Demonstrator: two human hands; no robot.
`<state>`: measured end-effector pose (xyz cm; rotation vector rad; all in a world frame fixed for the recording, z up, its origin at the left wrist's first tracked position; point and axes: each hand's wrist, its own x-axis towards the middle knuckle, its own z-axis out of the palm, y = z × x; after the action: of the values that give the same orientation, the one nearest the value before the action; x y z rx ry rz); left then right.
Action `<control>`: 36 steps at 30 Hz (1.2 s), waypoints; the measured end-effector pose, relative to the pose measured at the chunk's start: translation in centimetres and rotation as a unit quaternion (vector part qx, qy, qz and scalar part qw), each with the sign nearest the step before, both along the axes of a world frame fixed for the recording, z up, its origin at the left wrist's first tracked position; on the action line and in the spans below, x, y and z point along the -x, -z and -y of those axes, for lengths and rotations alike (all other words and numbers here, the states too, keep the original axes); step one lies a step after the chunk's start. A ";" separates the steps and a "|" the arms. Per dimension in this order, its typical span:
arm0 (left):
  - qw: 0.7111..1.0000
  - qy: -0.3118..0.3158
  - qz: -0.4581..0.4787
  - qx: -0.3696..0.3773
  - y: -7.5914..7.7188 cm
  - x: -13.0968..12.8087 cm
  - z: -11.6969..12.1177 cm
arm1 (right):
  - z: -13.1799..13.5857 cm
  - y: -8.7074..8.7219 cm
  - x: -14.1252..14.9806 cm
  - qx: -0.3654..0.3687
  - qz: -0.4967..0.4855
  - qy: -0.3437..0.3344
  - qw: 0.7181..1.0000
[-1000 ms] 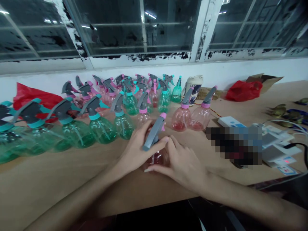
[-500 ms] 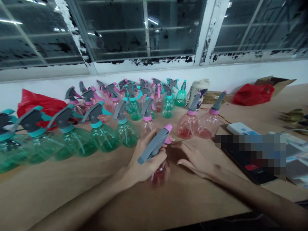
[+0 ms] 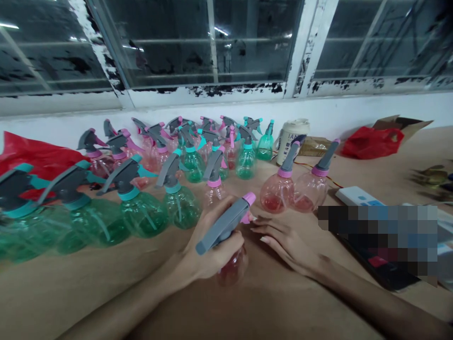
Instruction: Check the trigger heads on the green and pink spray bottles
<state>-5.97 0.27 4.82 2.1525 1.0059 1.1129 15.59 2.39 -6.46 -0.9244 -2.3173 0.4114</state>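
Observation:
My left hand [image 3: 214, 245] is wrapped round the neck of a pink spray bottle [image 3: 231, 269] with a grey trigger head and a pink nozzle that points up and to the right. Its fingers hide most of the neck. Just right of the nozzle, my right hand [image 3: 288, 241] has its fingers stretched out over the table and holds nothing. Whether its fingertips touch the trigger I cannot tell. Behind my left hand stands another pink spray bottle [image 3: 214, 189]. Two more pink bottles [image 3: 276, 193] stand beyond my right hand.
A row of green spray bottles [image 3: 141, 212] runs along the left, with several pink and green ones behind. By the wall are a paper cup [image 3: 288, 141], red plastic bags [image 3: 371, 141] and a cardboard piece. A white power strip [image 3: 357, 196] and a blurred-out dark device lie right.
The view has shifted a little, so the row of green bottles appears further left and lower. My left hand keeps hold of the pink spray bottle; my right hand stays beside it.

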 end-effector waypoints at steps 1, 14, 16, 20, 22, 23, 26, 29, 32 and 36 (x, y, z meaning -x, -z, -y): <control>1.000 0.016 0.004 0.011 -0.1 0.0 0.0 | 0.0 0.0 0.0 0.003 0.001 0.000 1.000; 0.999 0.022 0.029 0.036 0.2 0.1 0.0 | 0.2 -0.3 0.0 0.051 -0.018 0.009 0.998; 0.999 0.008 0.031 0.036 0.5 0.0 0.0 | 0.2 -0.6 -0.1 0.077 -0.023 0.014 0.997; 0.999 0.001 0.023 0.045 0.8 -0.2 0.1 | 0.1 -0.5 -0.2 0.085 -0.027 0.017 0.996; 0.999 0.002 0.021 0.045 0.8 -0.2 0.1 | 0.2 -0.3 -0.1 0.070 -0.029 0.021 0.997; 0.999 0.003 0.017 0.045 0.8 -0.2 0.1 | 0.2 -0.2 0.0 0.063 -0.031 0.025 0.997; 0.999 0.007 0.008 0.047 0.8 -0.1 0.0 | 0.4 0.0 0.2 0.049 -0.044 0.043 0.997; 0.999 0.013 0.013 0.027 1.0 0.0 -0.1 | 0.5 0.1 0.1 0.036 -0.055 0.070 0.995; 1.000 0.011 0.015 0.008 1.3 -0.1 -0.2 | 0.6 0.1 0.1 0.016 -0.034 0.077 0.996; 1.000 0.008 0.016 -0.007 1.4 -0.2 -0.2 | 0.7 0.4 0.2 -0.024 0.008 0.058 0.998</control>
<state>-5.79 0.47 3.47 2.1435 0.9681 1.1467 15.39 1.69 -6.88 -1.0343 -2.2643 0.2994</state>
